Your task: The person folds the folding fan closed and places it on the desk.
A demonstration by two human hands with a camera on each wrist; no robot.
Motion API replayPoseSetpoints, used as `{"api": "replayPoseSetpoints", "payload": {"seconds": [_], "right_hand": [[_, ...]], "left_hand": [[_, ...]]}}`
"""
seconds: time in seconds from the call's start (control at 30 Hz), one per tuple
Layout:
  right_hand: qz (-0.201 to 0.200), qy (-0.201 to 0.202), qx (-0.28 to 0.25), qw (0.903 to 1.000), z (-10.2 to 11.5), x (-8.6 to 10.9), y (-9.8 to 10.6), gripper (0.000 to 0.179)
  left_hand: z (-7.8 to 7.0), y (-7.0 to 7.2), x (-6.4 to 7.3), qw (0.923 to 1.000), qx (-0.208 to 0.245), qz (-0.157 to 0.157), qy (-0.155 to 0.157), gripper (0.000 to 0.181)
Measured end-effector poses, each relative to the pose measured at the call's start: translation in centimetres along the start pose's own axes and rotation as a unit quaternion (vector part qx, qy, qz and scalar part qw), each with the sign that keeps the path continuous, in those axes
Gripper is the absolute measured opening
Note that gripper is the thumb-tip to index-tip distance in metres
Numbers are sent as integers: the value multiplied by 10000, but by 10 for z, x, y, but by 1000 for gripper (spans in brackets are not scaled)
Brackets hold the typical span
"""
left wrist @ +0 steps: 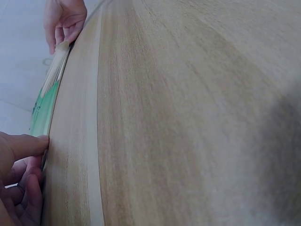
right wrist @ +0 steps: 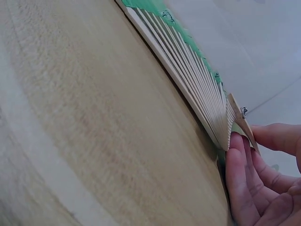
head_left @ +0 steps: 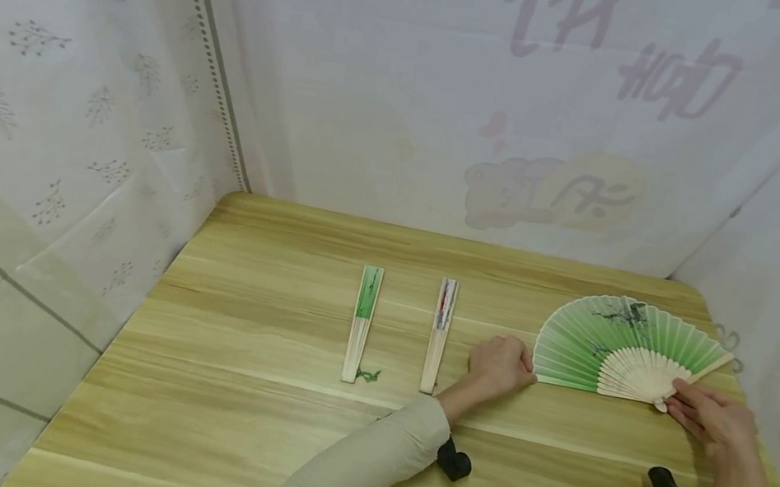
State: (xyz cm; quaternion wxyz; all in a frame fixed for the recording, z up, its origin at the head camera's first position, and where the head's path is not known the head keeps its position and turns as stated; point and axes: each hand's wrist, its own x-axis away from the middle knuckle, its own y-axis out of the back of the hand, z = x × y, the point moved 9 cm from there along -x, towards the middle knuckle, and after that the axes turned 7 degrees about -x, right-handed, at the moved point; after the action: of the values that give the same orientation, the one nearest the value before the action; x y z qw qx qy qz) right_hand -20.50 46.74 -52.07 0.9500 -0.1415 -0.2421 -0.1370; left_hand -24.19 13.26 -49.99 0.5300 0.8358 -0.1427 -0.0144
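Note:
A green folding fan with a dark branch print and pale ribs lies spread wide at the right of the table. My left hand pinches the lower left corner of its leaf between thumb and fingers. At the pivot end, my right hand grips the fan's right outer stick, which stands apart from the leaf. The right wrist view shows the thumb on one side of that stick and the fingers behind it, beside the fanned ribs. Seen edge-on in the left wrist view, the green leaf runs between both hands.
Two folded fans lie side by side left of my hands, one green with a green tassel, one with a white and red print. Black wrist devices sit by both cuffs. Pale printed curtains surround the wooden table.

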Motion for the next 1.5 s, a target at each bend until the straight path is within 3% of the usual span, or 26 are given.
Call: {"api": "replayPoseSetpoints", "payload": {"seconds": [0.7,1.2,1.5], "right_hand": [[138,220,-130,9996,-2,-2,-1,23],[79,-64,-87,9999,-4,-1,-1,22],[182,-10,-139,9997,-4,-1,-2,22]], "left_hand": [[1,0,-1,9998,122,-130,-110,22],[3,3,-1,9995,218,-136,-168,20],[2,1,-3,9994,342,42,-102,15]]}}
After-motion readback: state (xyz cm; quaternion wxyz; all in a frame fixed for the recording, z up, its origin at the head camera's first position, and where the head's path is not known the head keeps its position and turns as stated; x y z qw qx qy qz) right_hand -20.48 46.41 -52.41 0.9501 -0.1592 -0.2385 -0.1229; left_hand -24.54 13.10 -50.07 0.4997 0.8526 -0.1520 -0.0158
